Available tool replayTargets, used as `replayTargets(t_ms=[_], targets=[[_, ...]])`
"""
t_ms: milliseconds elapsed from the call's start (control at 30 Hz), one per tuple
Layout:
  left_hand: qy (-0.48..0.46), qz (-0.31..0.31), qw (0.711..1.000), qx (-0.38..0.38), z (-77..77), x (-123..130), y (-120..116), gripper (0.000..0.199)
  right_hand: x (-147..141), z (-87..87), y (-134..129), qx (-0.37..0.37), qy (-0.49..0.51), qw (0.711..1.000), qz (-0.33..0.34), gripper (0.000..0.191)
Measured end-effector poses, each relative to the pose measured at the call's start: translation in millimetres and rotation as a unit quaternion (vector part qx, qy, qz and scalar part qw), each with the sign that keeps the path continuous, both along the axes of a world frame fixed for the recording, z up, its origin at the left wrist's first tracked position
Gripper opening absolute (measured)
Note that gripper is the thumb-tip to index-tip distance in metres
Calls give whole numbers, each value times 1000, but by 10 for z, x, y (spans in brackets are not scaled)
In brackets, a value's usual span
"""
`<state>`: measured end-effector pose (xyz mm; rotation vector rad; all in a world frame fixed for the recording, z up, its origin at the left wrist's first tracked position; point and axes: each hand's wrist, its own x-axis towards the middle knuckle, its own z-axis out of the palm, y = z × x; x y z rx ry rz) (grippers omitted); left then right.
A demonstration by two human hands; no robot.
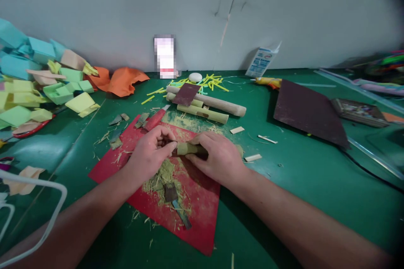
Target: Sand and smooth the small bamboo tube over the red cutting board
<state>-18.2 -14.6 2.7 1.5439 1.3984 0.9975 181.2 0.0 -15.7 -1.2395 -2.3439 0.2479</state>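
Note:
My right hand (pixel 217 155) is closed around a short green bamboo tube (pixel 186 148), held level above a red sheet (pixel 202 218). At the tube's left end my left hand (pixel 151 149) is closed in a pinch. A dark edge shows between its fingers, like a bit of sandpaper, mostly hidden. Below the hands, greenish bamboo dust and shavings (pixel 166 172) lie heaped on the sheet, with a small dark square (pixel 171 192) and a narrow grey strip (pixel 182 214). A red-handled knife (pixel 156 118) rests just beyond my left hand.
Behind lie bamboo tubes (pixel 217 104) with a brown sandpaper piece (pixel 187 93) on top. A large brown sheet (pixel 309 111) and a tray (pixel 360 111) are at right. Folded papers (pixel 72 75) crowd the left. A blurred-out phone (pixel 164 56) leans on the wall. White tubing (pixel 59 201) is front left.

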Motion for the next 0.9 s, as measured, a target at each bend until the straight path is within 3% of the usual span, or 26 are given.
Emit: replayTargets(t_ms=[200, 500, 900], targets=[[69, -27, 996, 47, -38, 5, -10, 9, -6, 8, -5, 0, -5, 1000, -4, 18], [93, -53, 990, 93, -42, -29, -1, 3, 4, -2, 5, -5, 2, 1000, 2, 17], [217, -231, 916, 248, -19, -229, 68, 18, 62, 18, 22, -13, 23, 999, 36, 17]])
